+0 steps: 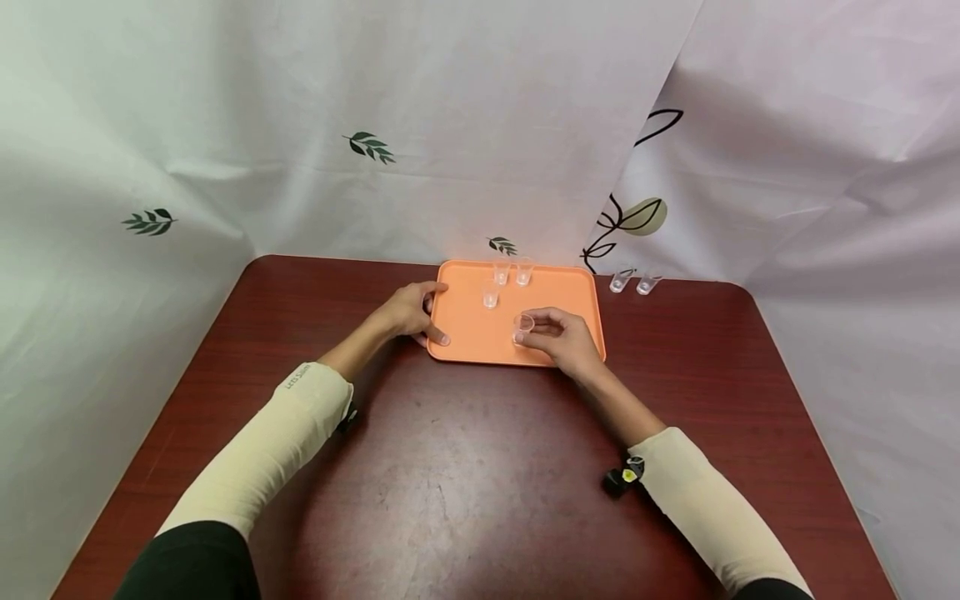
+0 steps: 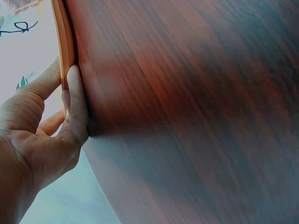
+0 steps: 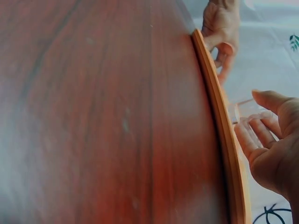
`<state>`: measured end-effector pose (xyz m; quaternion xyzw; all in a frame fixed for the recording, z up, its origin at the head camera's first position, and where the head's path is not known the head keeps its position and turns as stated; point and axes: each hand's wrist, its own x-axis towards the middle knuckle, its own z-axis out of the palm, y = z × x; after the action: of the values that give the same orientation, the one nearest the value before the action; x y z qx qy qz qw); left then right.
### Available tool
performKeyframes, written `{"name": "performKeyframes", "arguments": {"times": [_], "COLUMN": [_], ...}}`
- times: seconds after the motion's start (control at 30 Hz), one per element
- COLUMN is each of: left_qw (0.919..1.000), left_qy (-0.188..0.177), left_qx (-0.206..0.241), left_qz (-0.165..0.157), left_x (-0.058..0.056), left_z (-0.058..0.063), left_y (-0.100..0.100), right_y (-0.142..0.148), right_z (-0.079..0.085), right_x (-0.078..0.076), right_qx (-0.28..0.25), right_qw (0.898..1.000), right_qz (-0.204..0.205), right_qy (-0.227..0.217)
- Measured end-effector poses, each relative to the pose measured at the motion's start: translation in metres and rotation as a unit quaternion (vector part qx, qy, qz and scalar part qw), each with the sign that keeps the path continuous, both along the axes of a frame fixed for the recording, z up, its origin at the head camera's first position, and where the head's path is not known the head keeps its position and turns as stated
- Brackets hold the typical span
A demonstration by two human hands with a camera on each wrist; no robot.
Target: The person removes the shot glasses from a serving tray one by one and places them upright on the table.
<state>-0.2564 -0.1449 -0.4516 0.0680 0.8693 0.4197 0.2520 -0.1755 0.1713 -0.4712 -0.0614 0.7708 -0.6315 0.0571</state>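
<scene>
An orange tray (image 1: 468,333) lies near the far edge of the table. My left hand (image 1: 408,310) grips the tray's left edge, with the thumb and a finger at its rim; the left wrist view shows the hand (image 2: 44,126) at the tray's edge (image 2: 65,42). Over the tray's front right part, my right hand (image 1: 566,340) holds a small clear plastic cup (image 1: 522,327) between thumb and fingers. That cup (image 3: 245,109) stands upright; whether its base touches the tray I cannot tell. Farther back on the tray are three similar cups, including a front one (image 1: 490,296).
Two more clear cups (image 1: 633,283) are on the table to the right of the tray, close to the back curtain (image 1: 465,125). The dark red wooden table (image 1: 420,467) extends toward me. White patterned cloth hangs behind and at both sides.
</scene>
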Motion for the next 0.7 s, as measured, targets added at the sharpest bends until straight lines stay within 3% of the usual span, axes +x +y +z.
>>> {"name": "performKeyframes", "arguments": {"times": [0.7], "left_qw": [1.0], "left_qy": [-0.002], "left_qx": [-0.003], "left_qz": [0.005], "left_x": [-0.001], "left_z": [0.0], "left_y": [0.001], "right_y": [0.057], "right_z": [0.008], "right_x": [-0.007], "right_qx": [0.032], "right_qw": [0.997], "right_qz": [-0.067], "right_qy": [0.005]}}
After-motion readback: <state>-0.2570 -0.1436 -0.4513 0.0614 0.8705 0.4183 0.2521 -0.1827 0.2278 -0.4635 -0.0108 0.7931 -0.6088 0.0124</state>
